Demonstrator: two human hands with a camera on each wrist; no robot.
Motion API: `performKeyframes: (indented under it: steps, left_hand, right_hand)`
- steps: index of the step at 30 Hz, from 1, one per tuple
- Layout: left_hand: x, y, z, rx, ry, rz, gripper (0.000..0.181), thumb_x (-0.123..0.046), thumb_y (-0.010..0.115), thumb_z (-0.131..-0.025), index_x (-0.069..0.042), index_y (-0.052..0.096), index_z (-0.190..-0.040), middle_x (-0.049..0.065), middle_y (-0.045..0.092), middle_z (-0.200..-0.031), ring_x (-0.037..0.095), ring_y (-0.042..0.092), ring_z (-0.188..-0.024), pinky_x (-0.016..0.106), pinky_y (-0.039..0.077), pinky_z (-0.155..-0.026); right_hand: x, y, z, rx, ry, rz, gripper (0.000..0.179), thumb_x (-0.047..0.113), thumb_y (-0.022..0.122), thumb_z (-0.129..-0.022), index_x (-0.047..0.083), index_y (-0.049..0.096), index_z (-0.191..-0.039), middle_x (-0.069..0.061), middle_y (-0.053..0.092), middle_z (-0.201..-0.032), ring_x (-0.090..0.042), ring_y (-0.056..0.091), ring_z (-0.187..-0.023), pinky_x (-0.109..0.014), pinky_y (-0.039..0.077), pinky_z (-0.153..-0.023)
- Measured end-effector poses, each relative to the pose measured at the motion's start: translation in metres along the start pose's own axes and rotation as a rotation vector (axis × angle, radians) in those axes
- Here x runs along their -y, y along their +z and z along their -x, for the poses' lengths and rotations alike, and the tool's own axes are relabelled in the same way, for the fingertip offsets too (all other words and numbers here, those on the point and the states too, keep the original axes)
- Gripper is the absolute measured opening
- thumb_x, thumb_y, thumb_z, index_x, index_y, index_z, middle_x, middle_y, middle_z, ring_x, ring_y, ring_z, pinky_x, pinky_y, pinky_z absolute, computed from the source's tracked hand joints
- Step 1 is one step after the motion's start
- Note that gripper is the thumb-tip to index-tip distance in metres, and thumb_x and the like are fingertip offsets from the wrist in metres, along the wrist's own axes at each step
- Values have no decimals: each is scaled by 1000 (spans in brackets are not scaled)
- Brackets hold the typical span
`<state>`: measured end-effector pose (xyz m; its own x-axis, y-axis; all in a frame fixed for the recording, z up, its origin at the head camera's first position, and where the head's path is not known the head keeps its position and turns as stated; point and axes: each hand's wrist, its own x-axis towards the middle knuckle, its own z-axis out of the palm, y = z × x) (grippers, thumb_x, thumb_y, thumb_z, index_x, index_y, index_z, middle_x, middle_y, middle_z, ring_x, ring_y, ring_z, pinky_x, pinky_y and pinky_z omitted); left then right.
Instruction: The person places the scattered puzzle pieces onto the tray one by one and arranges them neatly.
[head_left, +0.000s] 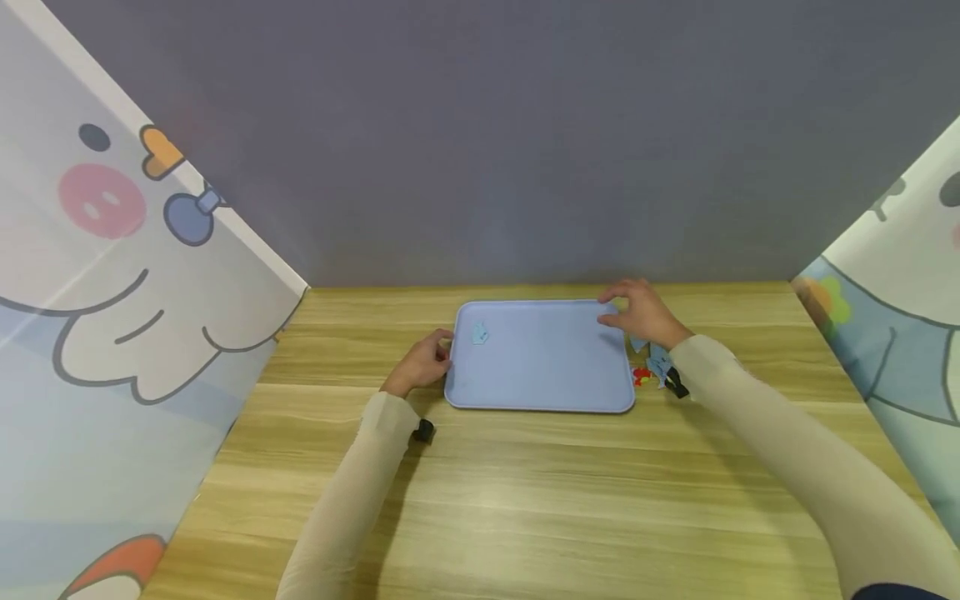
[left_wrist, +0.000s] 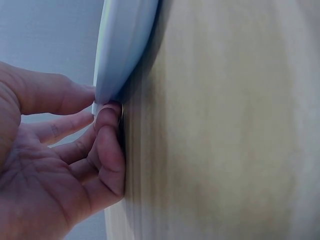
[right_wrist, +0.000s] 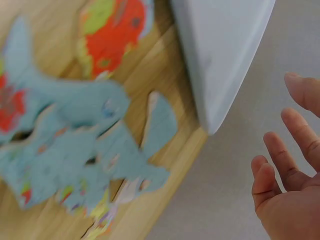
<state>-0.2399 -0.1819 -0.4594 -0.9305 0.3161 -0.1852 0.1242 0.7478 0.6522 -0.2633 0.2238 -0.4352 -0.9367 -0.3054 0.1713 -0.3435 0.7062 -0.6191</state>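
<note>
A pale blue rectangular tray (head_left: 540,367) lies on the wooden table. At its left rim is my left hand (head_left: 424,362). In the left wrist view that hand (left_wrist: 55,155) pinches the tray's edge (left_wrist: 122,50), thumb on the rim and curled fingers low against the side. My right hand (head_left: 637,312) is at the tray's far right corner, thumb and fingers spread. Seen from the right wrist, this hand (right_wrist: 295,170) holds nothing and stands apart from the tray corner (right_wrist: 220,70). One small light-blue piece (head_left: 480,333) lies in the tray.
Right of the tray, flat irregular light-blue pieces (right_wrist: 75,145) with coloured patches lie close together on the table (head_left: 525,500). A red and yellow piece (right_wrist: 115,35) lies nearest the tray. A grey panel (head_left: 525,150) rises behind; cartoon-printed panels (head_left: 150,292) flank both sides.
</note>
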Motion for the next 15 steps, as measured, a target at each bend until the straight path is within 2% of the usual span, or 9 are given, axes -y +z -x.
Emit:
performKeyframes:
  steps: [3, 7, 11, 15]
  left_hand:
    - [1, 1, 1, 1, -13, -5, 50, -5, 59, -88, -5, 43, -135, 13, 60, -95, 24, 58, -82, 34, 49, -71]
    - [2, 1, 2, 0, -10, -11, 50, -5, 60, -88, -5, 43, -136, 13, 60, -96, 24, 58, -83, 35, 49, -72]
    - [2, 1, 1, -1, -6, -19, 51, -5, 60, -88, -5, 42, -136, 13, 60, -95, 24, 57, -81, 35, 49, -71]
    - [1, 1, 0, -2, -7, -21, 51, -5, 60, -88, -5, 42, -136, 12, 60, -93, 23, 57, -80, 34, 49, -70]
  right_hand:
    - [-4, -3, 5, 6, 5, -2, 32, 12, 76, -79, -3, 66, -106, -22, 56, -119, -40, 42, -116, -54, 26, -101]
    - [-9, -6, 11, 10, 1, 4, 34, 12, 76, -79, -4, 65, -108, -23, 55, -120, -42, 42, -119, -54, 12, -108]
    - [-13, -9, 17, 3, -7, 13, 36, 12, 76, -79, -4, 64, -110, -24, 55, -120, -43, 43, -115, -55, 23, -104]
    - [-19, -11, 23, -16, -20, 20, 35, 10, 75, -79, -5, 65, -109, -24, 58, -116, -43, 46, -110, -55, 34, -93]
